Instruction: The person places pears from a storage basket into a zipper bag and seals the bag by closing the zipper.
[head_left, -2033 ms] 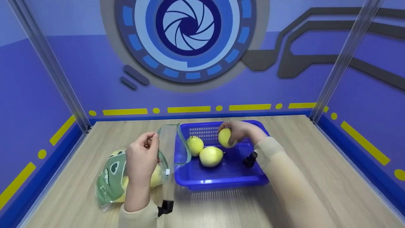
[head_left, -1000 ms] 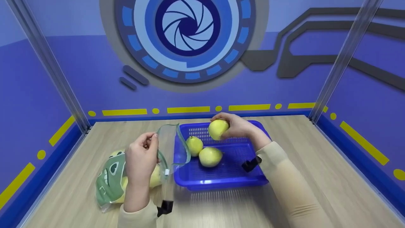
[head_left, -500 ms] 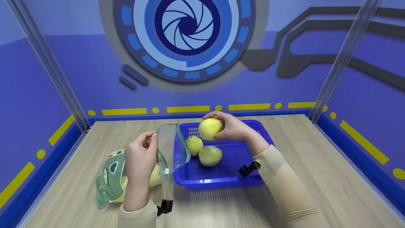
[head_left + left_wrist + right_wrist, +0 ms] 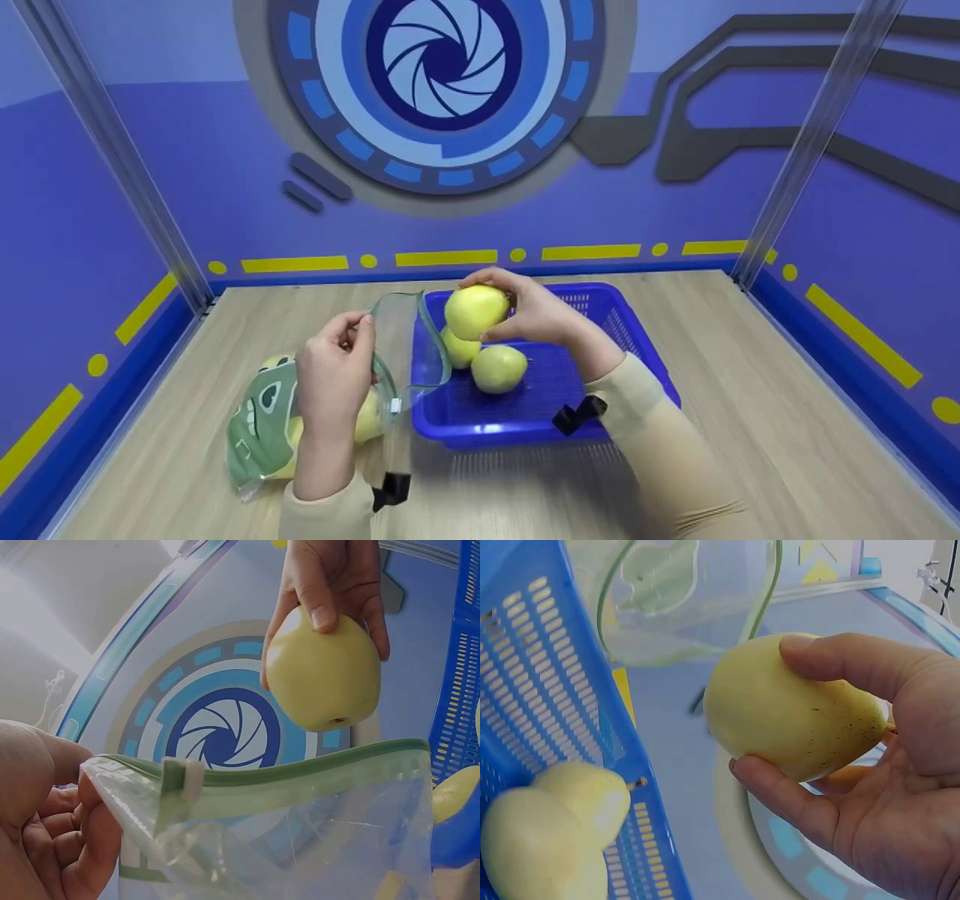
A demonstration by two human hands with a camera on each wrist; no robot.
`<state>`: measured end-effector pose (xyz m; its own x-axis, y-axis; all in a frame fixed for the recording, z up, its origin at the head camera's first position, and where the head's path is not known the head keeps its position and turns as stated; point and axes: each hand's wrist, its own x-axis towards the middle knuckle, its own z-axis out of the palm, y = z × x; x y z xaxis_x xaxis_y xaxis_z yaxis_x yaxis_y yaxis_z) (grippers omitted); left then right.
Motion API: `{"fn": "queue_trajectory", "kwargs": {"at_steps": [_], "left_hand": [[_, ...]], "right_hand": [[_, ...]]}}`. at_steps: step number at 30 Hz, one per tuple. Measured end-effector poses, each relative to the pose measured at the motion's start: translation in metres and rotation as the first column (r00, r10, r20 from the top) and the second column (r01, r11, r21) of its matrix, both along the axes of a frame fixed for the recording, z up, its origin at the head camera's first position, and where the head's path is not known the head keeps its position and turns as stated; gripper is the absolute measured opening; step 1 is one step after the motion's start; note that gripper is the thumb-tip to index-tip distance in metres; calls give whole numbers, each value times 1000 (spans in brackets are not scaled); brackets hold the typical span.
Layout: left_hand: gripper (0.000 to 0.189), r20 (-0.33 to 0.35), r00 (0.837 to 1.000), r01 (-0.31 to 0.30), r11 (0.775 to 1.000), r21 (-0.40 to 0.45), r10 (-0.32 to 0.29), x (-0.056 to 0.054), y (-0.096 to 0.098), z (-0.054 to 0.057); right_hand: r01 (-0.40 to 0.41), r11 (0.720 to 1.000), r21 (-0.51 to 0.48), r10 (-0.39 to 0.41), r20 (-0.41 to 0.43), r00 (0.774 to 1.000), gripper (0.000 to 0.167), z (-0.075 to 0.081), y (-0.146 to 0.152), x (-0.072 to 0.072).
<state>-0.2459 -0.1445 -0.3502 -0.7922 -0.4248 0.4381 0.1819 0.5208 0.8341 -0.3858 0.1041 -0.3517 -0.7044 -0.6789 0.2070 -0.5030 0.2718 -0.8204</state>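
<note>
My right hand (image 4: pixel 525 307) grips a yellow-green pear (image 4: pixel 476 312) by its stem end, raised over the left side of a blue plastic basket (image 4: pixel 525 433). Thumb and fingers wrap round the pear (image 4: pixel 795 705) in the right wrist view. With thumb and fingers my left hand (image 4: pixel 335 379) pinches the green-edged mouth of a clear zip bag (image 4: pixel 401 330), whose opening gapes toward the basket. A white slider (image 4: pixel 193 780) sits on its green zip. The bag's green printed part (image 4: pixel 262 420) lies on the table with yellow fruit inside, partly hidden behind my left hand.
Two more pears lie in the basket, one in front (image 4: pixel 499 370) and one behind (image 4: pixel 459 351), partly covered by the held one. The wooden table (image 4: pixel 750 420) is bounded by blue patterned walls (image 4: pixel 525 210) at the back and both sides.
My right hand has lifted the pear from the basket's right side and carried it left toward the bag's mouth. My left hand and the bag have stayed in place.
</note>
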Motion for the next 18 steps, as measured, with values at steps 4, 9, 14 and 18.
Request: {"fn": "queue_trajectory", "kwargs": {"at_steps": [4, 9, 14, 18], "left_hand": [[18, 6, 1000, 0, 1000, 4, 0, 0, 0, 0], [20, 33, 999, 1, 1000, 16, -1, 0, 1, 1], [20, 33, 999, -5, 1000, 11, 5, 0, 1, 2], [20, 42, 999, -7, 1000, 13, 6, 0, 1, 2]], "right_hand": [[-26, 1000, 6, 26, -29, 999, 71, 1, -9, 8], [-39, 999, 17, 39, -38, 999, 71, 1, -20, 16], [-58, 998, 14, 59, -46, 997, 72, 0, -30, 21], [-61, 998, 21, 62, -48, 997, 72, -1, -40, 26]]}}
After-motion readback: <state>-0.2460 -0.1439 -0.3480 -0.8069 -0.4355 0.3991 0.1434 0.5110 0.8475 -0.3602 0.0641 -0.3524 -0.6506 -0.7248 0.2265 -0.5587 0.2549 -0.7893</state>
